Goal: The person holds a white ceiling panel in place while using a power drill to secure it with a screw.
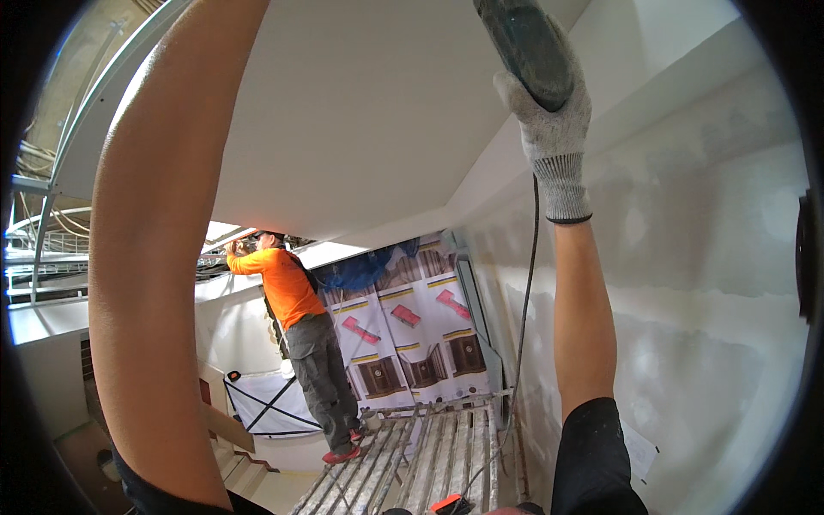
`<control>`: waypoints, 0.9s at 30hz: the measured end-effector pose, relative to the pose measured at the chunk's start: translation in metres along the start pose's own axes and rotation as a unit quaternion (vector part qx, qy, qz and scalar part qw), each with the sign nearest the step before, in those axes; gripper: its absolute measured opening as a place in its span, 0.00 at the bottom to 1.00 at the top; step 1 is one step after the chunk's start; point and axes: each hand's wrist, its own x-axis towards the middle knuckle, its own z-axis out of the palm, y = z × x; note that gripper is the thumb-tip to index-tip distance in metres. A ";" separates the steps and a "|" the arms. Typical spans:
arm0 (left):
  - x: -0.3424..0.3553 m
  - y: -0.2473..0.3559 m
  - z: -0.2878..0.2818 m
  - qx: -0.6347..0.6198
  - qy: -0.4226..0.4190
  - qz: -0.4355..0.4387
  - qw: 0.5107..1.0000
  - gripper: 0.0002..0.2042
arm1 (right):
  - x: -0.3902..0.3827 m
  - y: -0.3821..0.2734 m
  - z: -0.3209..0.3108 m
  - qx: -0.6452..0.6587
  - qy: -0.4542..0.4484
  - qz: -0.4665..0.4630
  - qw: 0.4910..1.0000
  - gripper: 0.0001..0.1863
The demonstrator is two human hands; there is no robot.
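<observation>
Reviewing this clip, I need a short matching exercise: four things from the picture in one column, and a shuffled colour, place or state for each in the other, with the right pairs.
Things
1. Tool
2. Glove
3. Cord
4. Co-worker's shirt

Descriptions
A. Long-sleeved and orange
B. Light grey, with a knitted cuff
C. Gripped in the person's right hand, raised high
D. Thin and dark, hanging down toward the slatted platform

Right pairs: 1-C, 2-B, 3-D, 4-A
</observation>
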 end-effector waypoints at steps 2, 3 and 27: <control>0.002 0.001 0.002 0.013 0.012 -0.003 1.000 0.39 | -0.002 0.001 -0.004 0.038 0.007 0.011 0.999 0.42; 0.003 -0.001 0.004 0.015 0.020 -0.002 1.000 0.39 | -0.002 -0.002 -0.006 0.015 0.003 0.016 1.000 0.41; -0.003 0.008 0.000 -0.016 0.000 0.028 0.999 0.39 | 0.013 0.015 -0.031 -0.018 0.004 0.035 0.999 0.37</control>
